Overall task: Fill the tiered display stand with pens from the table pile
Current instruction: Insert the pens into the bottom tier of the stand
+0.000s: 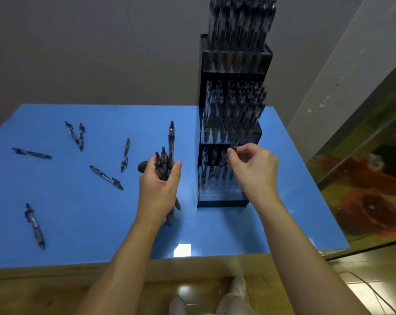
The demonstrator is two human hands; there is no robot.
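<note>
A tall black tiered display stand rises at the right of the blue table. Its upper tiers are packed with dark pens; the lowest tier holds a few upright pens at its left. My left hand grips a bundle of pens, their tops sticking up, just left of the stand. My right hand pinches the top of one pen over the lowest tier. Several loose pens lie across the table's left half, such as one near the middle and one near the front.
Beyond the table's back edge is a grey wall. A tan wooden strip borders the table's front edge. To the right stands a glossy panel with orange patterns. My shoes show on the floor below.
</note>
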